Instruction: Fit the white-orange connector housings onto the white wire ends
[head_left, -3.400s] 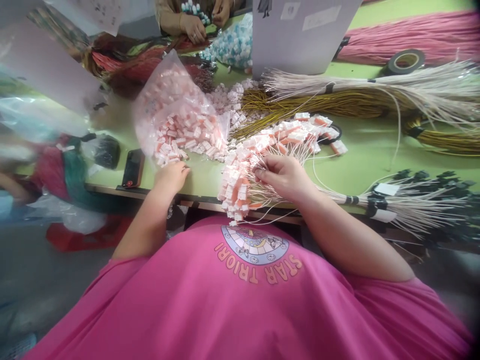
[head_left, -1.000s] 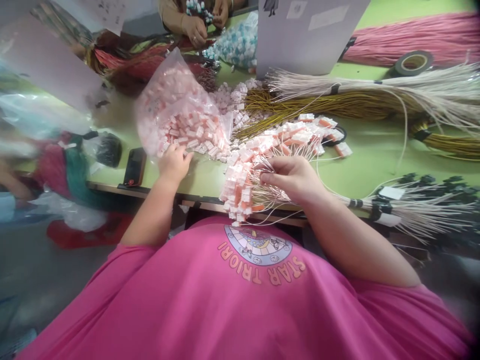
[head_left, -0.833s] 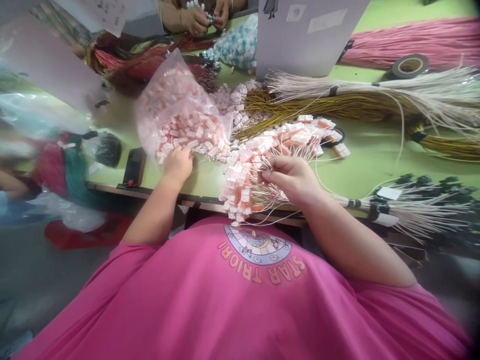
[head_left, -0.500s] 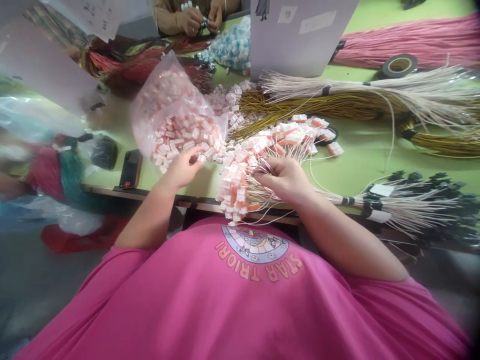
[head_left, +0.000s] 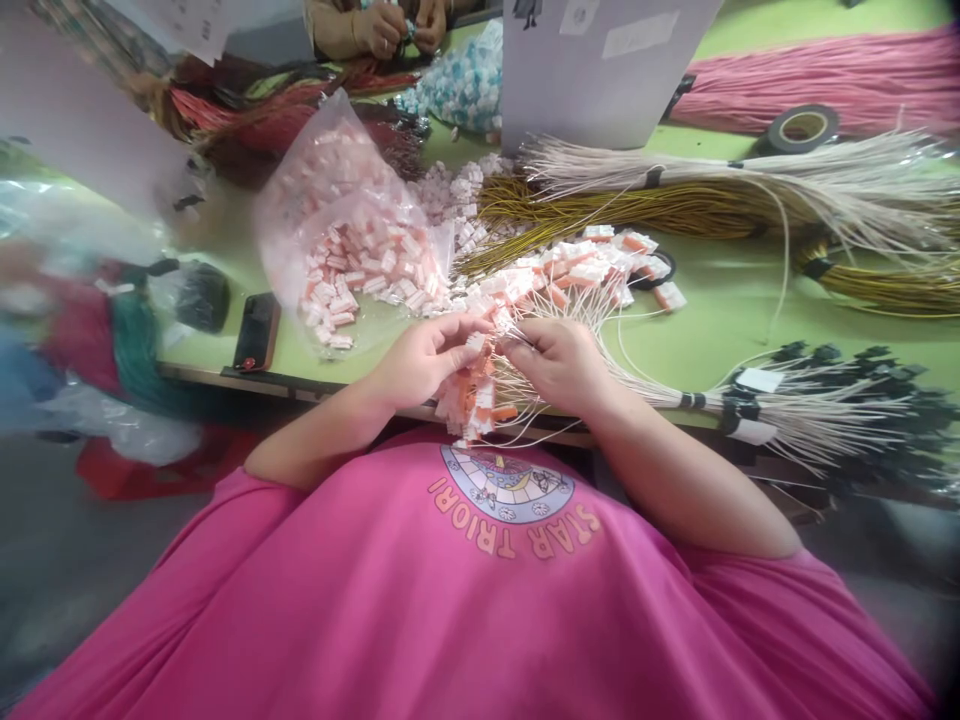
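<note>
The left hand (head_left: 420, 362) pinches a pale connector (head_left: 475, 342) beside the right hand (head_left: 561, 365), which grips thin white wires (head_left: 517, 382).

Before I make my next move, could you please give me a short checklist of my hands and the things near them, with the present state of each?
1. Right hand grips the white wires: ok, fingers closed on them.
2. Left hand is beside it: ok, fingertips at the connector cluster.
3. Left hand holds a single connector: cannot tell, the cluster behind blends with the fingertips.
4. Loose connectors are reachable: probably ok, they lie in and by the plastic bag, beyond the left hand.
5. White wires are tidy: not ok, some strands stray from the bundle.
6. Phone is away from both hands: ok, near the table edge on the left.
</note>
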